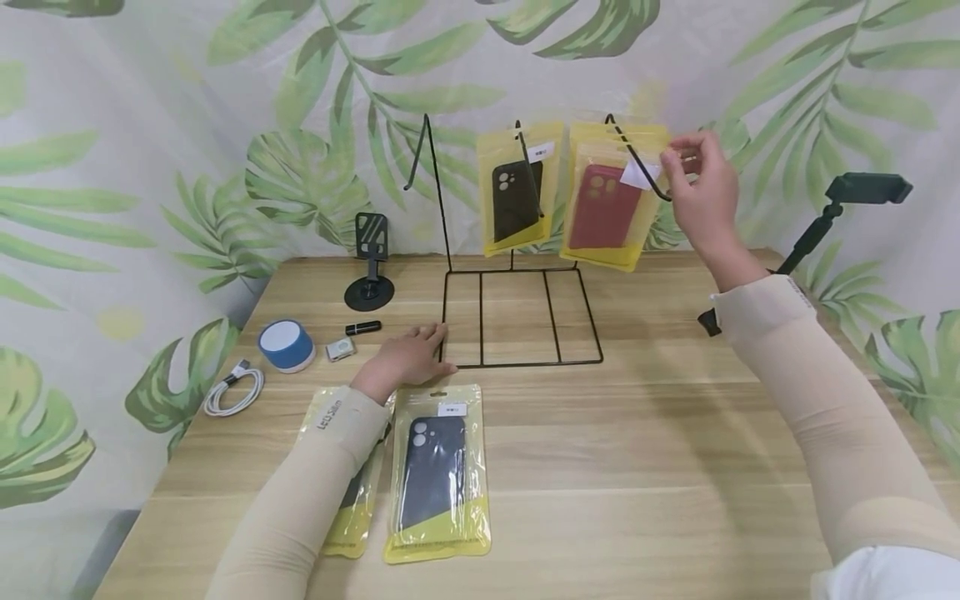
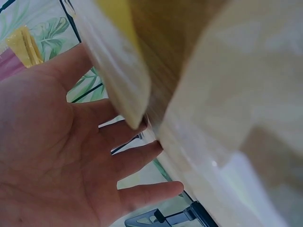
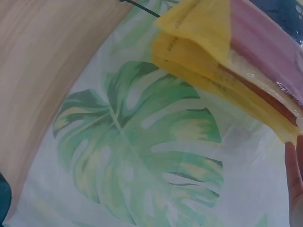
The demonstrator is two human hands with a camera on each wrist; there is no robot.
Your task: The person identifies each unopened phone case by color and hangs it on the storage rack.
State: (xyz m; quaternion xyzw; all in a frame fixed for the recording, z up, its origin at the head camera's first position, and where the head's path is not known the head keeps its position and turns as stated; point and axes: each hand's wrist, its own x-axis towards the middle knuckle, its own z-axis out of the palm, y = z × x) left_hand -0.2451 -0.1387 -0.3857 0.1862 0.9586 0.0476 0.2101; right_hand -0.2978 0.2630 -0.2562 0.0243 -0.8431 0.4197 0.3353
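As I watched remotely, the left hand rested, fingers spread, against the black wire rack, while the right hand pinched yellow-and-clear plastic pouches hanging there

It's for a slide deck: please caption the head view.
Left hand at the base of a black wire rack, right hand at the edge of a hanging bagged red phone case.

The wire rack looks like smooth, coated metal. The packet lying in front of it is glossy, see-through plastic with a paper-like label. Beneath the rack, the tabletop shows smooth wood grain with a faint sheen; behind it, the backdrop looks like matt cloth.
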